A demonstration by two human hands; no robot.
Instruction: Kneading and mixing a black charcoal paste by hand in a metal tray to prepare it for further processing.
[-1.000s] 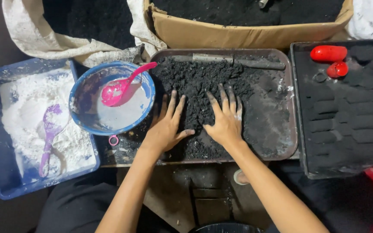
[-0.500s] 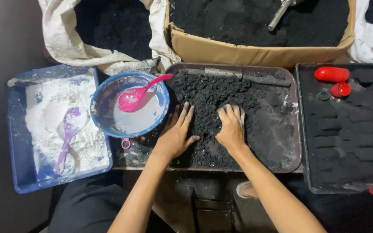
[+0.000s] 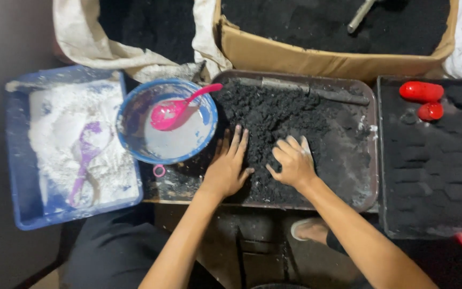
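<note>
Seen from the head camera, black powder [image 3: 295, 115] is heaped in a dark tray [image 3: 371, 160]. The left hand [image 3: 226, 170] is laid flat on it, fingers spread; the right hand [image 3: 293, 160] is curled, clawing into it. A blue bowl [image 3: 129, 109] with a pink spoon [image 3: 175, 109] is set just left, red pieces [image 3: 422, 99] right.

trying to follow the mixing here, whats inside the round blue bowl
Inside the blue bowl lies a pink spoon, its handle resting over the rim toward the tray. The bowl's bottom looks coated pale grey-white. What sits under the spoon's scoop is covered.
</note>
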